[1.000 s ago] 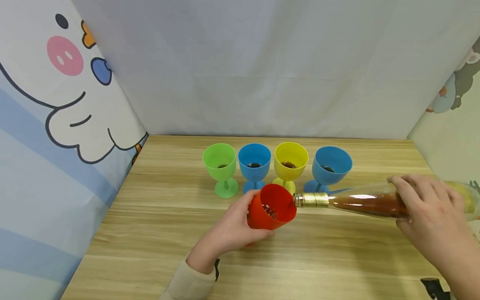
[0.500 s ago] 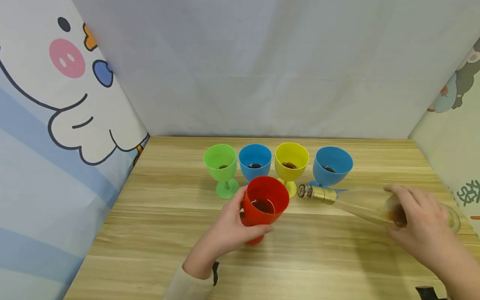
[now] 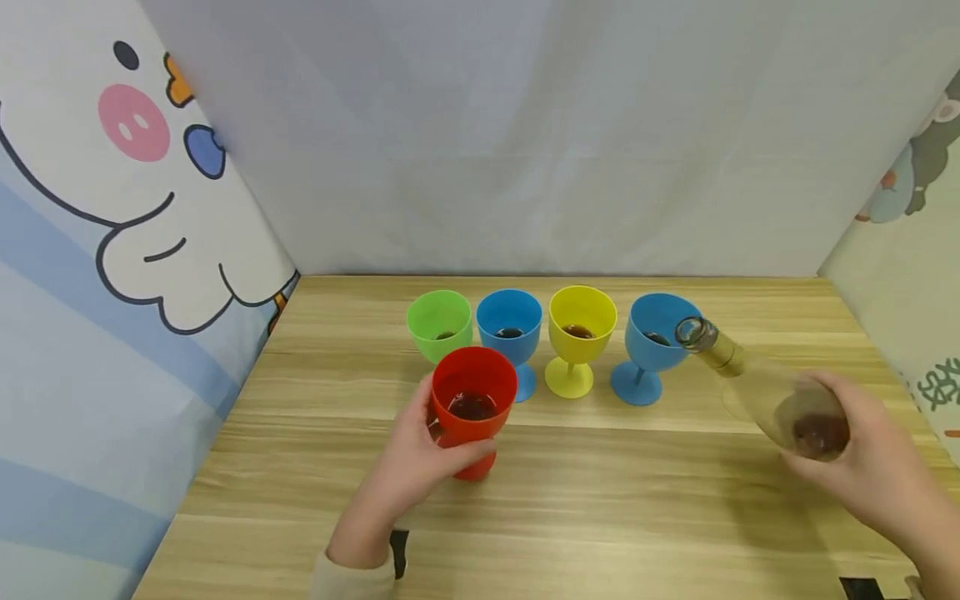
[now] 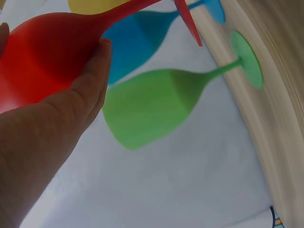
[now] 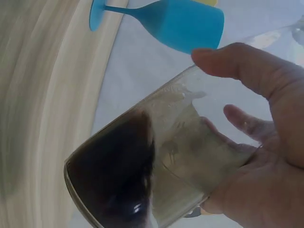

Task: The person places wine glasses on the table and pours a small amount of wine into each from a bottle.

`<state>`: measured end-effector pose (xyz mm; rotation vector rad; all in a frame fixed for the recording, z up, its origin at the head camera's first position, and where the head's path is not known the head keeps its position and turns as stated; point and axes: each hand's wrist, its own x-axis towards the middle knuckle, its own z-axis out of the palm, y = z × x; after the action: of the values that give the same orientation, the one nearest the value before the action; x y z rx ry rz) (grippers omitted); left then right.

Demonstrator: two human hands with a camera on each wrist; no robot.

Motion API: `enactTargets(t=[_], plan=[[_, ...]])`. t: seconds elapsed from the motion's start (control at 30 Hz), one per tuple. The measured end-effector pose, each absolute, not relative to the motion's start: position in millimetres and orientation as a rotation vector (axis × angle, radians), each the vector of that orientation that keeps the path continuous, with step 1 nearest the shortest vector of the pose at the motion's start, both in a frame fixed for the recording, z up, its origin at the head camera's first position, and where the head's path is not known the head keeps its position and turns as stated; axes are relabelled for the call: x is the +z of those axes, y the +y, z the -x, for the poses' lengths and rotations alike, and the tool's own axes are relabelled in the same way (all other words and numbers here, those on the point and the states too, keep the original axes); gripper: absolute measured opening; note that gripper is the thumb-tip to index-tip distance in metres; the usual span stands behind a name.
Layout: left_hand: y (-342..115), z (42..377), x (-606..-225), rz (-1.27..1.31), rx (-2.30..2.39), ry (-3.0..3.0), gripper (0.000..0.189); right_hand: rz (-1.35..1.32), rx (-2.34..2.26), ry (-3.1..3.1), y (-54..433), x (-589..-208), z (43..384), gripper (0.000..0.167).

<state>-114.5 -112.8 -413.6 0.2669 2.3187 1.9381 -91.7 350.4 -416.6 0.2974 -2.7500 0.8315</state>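
Note:
My left hand (image 3: 416, 462) grips a red plastic goblet (image 3: 476, 425) round its bowl; dark liquid shows inside. In the left wrist view, the red goblet (image 4: 52, 52) has its foot off the table. On the right, my right hand (image 3: 870, 458) holds a clear glass bottle (image 3: 772, 396), neck tilted up and to the left. Dark liquid (image 5: 114, 175) lies in the bottle's base in the right wrist view. Behind stand a green goblet (image 3: 440, 321), a blue goblet (image 3: 510, 325), a yellow goblet (image 3: 582, 333) and a second blue goblet (image 3: 651, 346), each with a little dark liquid.
The goblets stand in a row toward the back of a wooden table (image 3: 600, 508). A pale cloth wall (image 3: 525, 142) rises behind the table. A cartoon-printed sheet (image 3: 112, 275) borders the left side, and another printed panel (image 3: 915, 275) the right.
The bottle has swung away from the red goblet's rim to the right, its neck tipping upward. My left hand has carried the red goblet leftward and brought it more upright.

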Motion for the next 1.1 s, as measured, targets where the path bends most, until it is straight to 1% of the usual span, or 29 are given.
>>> enactTargets(t=[0.2, 0.3, 0.63, 0.87, 1.1], plan=[[-133.5, 116.6, -415.0, -0.217, 1.971, 2.379, 0.078, -0.046, 1.032, -2.784, 351.9, -423.1, 93.1, 0.1], [-141.6, 117.8, -413.4, -0.186, 1.989, 2.406, 0.076, 0.026, 1.086, -2.763, 352.5, -424.3, 98.0, 0.099], [-165.8, 118.3, -416.1, 0.012, 1.975, 2.565, 0.077, 0.111, 1.302, -2.657, 356.4, -434.3, 121.3, 0.085], [-176.6, 122.9, -416.2, 0.158, 2.012, 2.605, 0.08, 0.221, 1.498, -2.561, 356.8, -440.2, 137.0, 0.085], [-180.5, 140.7, -418.6, 0.253, 1.993, 2.669, 0.08, 0.241, 1.515, -2.477, 354.2, -447.1, 147.2, 0.082]])
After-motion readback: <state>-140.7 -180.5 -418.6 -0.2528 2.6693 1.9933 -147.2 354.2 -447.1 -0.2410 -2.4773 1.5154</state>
